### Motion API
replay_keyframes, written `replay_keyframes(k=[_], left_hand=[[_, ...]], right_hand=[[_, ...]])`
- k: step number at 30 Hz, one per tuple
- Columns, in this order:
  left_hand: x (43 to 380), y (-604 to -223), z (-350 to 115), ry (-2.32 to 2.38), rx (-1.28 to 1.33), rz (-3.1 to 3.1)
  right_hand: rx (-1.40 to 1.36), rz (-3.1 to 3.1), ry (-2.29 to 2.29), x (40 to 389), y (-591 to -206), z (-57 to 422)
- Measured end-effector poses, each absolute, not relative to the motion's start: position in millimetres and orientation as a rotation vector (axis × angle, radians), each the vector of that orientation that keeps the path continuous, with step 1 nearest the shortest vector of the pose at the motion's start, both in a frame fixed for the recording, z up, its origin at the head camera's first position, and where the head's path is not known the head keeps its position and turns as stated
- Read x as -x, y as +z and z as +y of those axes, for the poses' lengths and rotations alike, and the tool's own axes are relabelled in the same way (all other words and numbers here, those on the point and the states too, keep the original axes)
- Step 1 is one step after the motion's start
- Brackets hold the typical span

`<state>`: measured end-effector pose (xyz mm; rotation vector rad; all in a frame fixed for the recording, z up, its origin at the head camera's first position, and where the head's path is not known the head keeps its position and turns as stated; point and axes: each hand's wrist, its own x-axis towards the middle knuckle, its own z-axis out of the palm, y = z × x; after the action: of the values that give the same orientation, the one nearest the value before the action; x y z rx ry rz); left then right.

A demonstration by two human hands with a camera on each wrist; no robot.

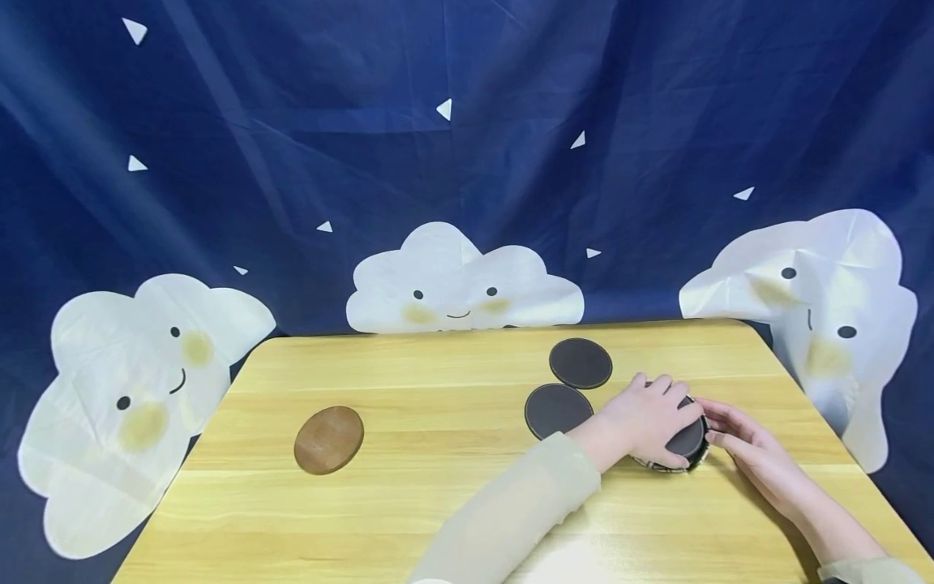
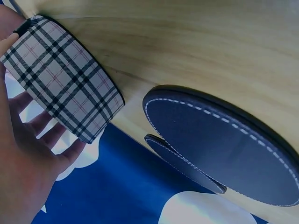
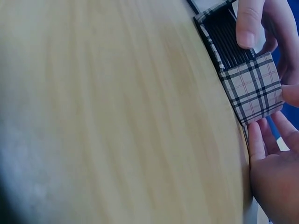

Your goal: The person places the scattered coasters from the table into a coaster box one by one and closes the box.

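Note:
A round coaster holder (image 2: 63, 77) with a plaid side wall stands on the right part of the table. My left hand (image 1: 653, 422) reaches over its top and grips it, thumb on the near side and fingers round the far side. A dark disc (image 1: 687, 442) shows beneath that hand. Through an opening in the plaid wall, stacked black edges (image 3: 226, 42) are visible in the right wrist view. My right hand (image 1: 766, 462) holds the holder's right side between thumb and fingers. Just left of the holder lies a black coaster (image 1: 556, 411) with pale edge stitching.
Another black coaster (image 1: 580, 362) lies farther back, close to the first. A brown disc (image 1: 329, 440) is at the left of the wooden table (image 1: 409, 519). Behind the table's back edge hangs a blue curtain (image 1: 409, 162) with white clouds.

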<state>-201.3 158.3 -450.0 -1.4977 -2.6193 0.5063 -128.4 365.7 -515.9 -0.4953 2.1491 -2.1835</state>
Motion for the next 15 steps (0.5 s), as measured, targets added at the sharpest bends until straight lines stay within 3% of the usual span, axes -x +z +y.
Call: replay_keyframes(k=[15], left_hand=[[199.3, -452.4, 154.8, 0.467, 1.477, -2.616]], right_hand=[[0.496, 2.195, -2.101, 126.2, -510.3, 365.7]])
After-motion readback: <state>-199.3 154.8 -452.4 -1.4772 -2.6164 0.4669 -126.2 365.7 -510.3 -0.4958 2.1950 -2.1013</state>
